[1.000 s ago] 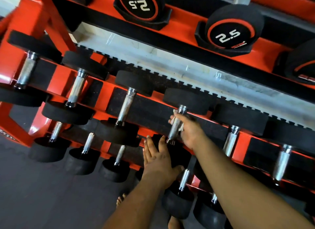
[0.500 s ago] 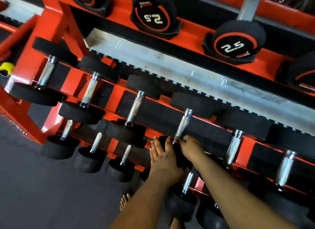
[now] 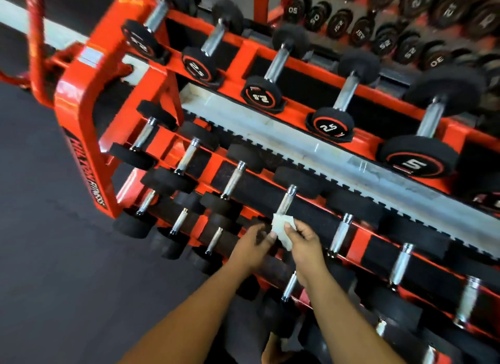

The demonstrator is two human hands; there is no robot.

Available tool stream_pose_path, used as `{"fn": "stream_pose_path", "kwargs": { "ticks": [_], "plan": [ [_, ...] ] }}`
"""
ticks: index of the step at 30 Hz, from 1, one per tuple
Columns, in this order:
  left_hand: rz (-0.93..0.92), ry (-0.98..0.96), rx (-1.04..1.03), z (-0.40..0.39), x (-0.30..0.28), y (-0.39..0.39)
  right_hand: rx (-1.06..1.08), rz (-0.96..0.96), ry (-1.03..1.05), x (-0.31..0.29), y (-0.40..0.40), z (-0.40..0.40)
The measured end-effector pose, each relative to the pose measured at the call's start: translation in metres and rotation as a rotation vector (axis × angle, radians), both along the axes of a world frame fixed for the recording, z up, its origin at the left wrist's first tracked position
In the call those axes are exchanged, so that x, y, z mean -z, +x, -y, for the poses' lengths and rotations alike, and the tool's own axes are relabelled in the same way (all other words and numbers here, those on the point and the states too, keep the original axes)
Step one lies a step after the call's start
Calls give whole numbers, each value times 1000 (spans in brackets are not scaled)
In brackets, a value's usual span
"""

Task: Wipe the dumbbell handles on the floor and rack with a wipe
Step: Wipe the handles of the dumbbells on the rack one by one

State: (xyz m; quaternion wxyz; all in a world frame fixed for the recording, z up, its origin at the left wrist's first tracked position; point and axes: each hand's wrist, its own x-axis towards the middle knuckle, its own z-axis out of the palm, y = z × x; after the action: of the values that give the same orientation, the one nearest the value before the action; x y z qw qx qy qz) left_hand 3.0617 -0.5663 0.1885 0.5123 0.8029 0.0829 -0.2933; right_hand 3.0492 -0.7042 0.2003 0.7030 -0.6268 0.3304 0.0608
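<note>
- Two bare forearms reach in from the bottom edge toward the orange rack [image 3: 81, 98], above a dark floor [image 3: 54, 269].
- The right hand [image 3: 305, 242] pinches a white wipe [image 3: 281, 229] between thumb and curled fingers; the crumpled cloth sits at the near end of a chrome dumbbell handle [image 3: 286, 201] on the middle shelf.
- The left hand [image 3: 253, 244] lies just beside the right; its fingertips touch the wipe's lower edge, but motion blur hides whether they grip it, so I cannot tell if this hand is grasping or released.
- That handle's far black head [image 3: 296, 181] rests against the rear padding; its near head is hidden behind the hands.
- A lower shelf, nearest the floor, carries smaller dumbbells [image 3: 178, 225] with short chrome handles, partly blurred.
- Along the middle shelf more dumbbells stand side by side on both sides of the hands, for instance one to the left [image 3: 232, 181] and one to the right [image 3: 339, 235].
- The top shelf holds round-headed dumbbells marked 2.5 [image 3: 328, 125] and one marked 5 [image 3: 416, 162].
- Beyond the rack, rows of numbered dark weight plates [image 3: 411, 19] fill the upper right corner.
</note>
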Motion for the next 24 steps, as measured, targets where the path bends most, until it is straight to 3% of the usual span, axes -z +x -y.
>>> {"fn": "stream_pose_path", "kwargs": {
  "ticks": [6,11,17,21,24],
  "plan": [
    [172,-48,-37,-38,-80,-27,-125,76,-49,-88,-35,-35],
    [145,-128,-56,-68,-127,-46,-231,138,-198,-133,-54,-44],
    [174,-170,-184,-69,-172,-68,-326,305,-512,-162,-66,-45],
    [171,-270,-362,-58,-199,-89,-528,395,-492,-183,-80,-37],
    [168,-334,-428,-48,-210,-108,-543,441,-467,-189,-90,-22]
  ]
}}
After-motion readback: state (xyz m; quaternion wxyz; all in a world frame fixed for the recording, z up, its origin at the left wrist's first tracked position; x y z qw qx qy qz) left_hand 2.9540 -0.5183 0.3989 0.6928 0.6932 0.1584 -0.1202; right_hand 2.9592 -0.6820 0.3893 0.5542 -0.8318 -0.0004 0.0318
